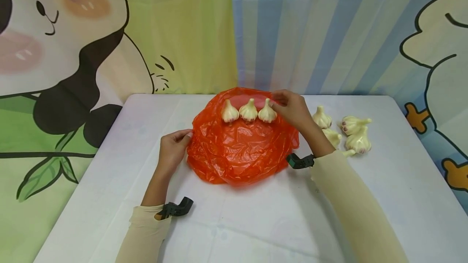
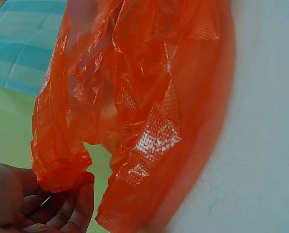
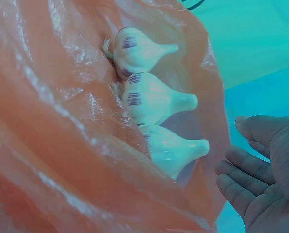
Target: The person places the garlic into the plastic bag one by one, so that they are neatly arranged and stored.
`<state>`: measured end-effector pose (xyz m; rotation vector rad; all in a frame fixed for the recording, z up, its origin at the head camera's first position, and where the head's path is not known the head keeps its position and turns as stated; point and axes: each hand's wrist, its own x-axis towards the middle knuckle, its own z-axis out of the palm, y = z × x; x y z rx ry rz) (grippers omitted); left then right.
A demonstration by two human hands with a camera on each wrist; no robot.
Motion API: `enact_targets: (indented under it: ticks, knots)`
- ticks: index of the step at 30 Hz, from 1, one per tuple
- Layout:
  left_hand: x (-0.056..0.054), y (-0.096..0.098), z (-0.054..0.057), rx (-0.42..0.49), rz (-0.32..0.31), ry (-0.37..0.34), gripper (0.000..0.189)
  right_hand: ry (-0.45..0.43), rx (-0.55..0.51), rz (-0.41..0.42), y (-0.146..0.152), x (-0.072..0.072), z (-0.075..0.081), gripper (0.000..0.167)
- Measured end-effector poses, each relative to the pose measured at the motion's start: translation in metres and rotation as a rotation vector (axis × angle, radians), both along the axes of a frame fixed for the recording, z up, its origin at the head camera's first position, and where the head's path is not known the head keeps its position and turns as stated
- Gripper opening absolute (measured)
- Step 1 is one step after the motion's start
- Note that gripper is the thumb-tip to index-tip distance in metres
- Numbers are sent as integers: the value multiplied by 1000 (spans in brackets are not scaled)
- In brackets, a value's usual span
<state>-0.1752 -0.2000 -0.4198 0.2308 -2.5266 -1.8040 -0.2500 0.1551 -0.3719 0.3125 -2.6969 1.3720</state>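
A red plastic bag [image 1: 245,153] lies spread with its mouth open on the table. Three garlic bulbs, the left one [image 1: 229,113], the middle one [image 1: 248,111] and the right one [image 1: 267,113], sit in a row inside its far part, stems up in the head view. My left hand [image 1: 173,149] pinches the bag's left edge between thumb and fingers; the left wrist view shows the gathered plastic [image 2: 62,165] there. At the bag's far right rim is my right hand [image 3: 261,170], fingers loosely bent and nothing in them, close beside the right bulb.
Several more garlic bulbs [image 1: 358,141] lie on the white table [image 1: 402,198] to the right of the bag, partly behind my right forearm. A printed curtain [image 1: 300,31] hangs along the table's far edge.
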Motion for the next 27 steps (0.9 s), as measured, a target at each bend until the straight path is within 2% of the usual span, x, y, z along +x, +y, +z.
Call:
enact_targets:
  ticks: [7,13,23,27]
  knots:
    - [0,0,-1,7,-3,12,28,42,-11,-2,4,13,12,34]
    - [0,-1,-1,9,-10,17,29,24,-11,-12,14,26,19,38]
    - [0,0,-1,-13,2,7,30,6,-25,-1,38,48,19,40]
    - [0,0,-1,-14,10,-4,30,30,-26,-1,50,57,16,37]
